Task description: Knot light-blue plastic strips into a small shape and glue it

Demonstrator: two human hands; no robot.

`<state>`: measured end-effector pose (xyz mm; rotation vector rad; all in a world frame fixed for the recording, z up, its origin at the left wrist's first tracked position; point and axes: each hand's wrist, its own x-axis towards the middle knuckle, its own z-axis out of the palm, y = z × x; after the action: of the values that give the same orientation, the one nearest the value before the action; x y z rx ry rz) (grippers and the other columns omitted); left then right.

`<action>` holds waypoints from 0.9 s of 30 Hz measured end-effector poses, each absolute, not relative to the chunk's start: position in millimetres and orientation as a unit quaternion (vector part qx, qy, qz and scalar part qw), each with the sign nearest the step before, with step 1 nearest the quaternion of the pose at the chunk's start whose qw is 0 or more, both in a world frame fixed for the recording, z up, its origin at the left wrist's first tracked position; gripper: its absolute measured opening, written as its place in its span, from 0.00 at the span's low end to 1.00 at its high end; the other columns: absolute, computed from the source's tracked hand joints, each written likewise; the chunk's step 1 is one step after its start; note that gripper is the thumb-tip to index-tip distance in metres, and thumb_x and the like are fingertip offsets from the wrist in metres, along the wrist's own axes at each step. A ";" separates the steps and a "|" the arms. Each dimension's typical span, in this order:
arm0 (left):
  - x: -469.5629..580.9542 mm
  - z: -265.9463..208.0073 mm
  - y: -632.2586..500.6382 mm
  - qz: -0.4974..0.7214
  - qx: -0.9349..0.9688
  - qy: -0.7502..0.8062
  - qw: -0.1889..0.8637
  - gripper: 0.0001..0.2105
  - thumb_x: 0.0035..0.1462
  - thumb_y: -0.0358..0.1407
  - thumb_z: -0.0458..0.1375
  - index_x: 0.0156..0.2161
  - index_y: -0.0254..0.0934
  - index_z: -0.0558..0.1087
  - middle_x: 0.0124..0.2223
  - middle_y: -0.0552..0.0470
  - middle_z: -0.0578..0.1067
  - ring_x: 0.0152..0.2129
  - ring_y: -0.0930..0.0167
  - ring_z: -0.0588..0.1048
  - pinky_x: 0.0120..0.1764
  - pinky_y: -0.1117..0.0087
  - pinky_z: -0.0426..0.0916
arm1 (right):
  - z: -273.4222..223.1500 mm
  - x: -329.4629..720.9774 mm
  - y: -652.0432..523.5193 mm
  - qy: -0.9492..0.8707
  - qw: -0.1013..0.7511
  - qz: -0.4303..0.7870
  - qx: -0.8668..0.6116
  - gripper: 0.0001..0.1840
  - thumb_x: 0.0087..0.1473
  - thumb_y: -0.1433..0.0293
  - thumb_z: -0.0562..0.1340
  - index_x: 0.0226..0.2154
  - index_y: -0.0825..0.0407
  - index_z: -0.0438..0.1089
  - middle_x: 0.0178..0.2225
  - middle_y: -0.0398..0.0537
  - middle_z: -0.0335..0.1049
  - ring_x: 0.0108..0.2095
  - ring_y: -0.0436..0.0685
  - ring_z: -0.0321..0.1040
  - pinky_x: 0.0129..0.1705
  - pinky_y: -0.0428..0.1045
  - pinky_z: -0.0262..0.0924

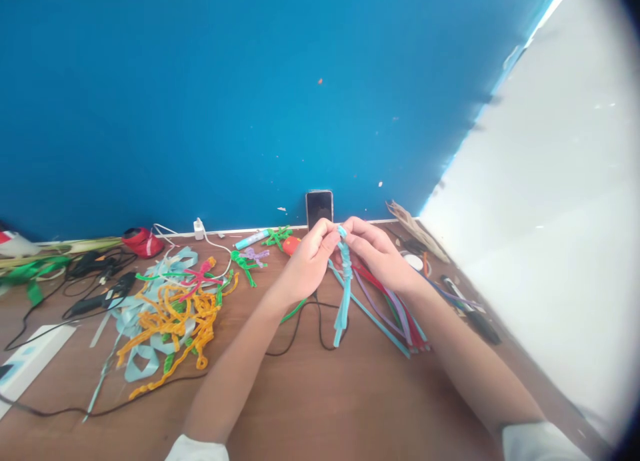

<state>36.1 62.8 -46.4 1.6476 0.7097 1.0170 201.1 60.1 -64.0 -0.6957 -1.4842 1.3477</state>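
Observation:
Both hands meet at the top of a light blue pipe cleaner piece (346, 268), knotted or twisted above with loose strands hanging below. My left hand (316, 251) pinches it from the left, and my right hand (376, 251) pinches it from the right. Fingertips hide part of its upper end. Under and beside my right hand lies a bundle of loose pipe cleaners (395, 308) in red, purple, green and blue. Directly behind the hands a phone (319, 206) leans on the blue wall.
On the left lies a pile of orange pipe cleaners (175, 314) with pale blue ribbon (143, 364). Nearby are a red spool (145, 242), black glue guns or similar tools (107, 294), a white power strip (37, 358) and black cables. A dark-handled tool (477, 321) lies right.

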 end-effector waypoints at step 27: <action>38.6 -51.7 56.6 0.493 0.765 0.383 0.159 0.04 0.67 0.33 0.53 0.41 0.40 0.70 0.43 0.49 0.75 0.40 0.69 0.74 0.41 0.69 0.67 | -61.1 192.0 58.6 -0.576 0.584 0.452 -0.351 0.16 0.59 0.55 0.65 0.34 0.50 0.66 0.25 0.38 0.62 0.23 0.47 0.56 0.26 0.45 0.52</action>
<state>38.6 56.6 -51.7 2.1856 1.0956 1.4101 192.0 58.6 -61.1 -0.8192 -1.3431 1.0551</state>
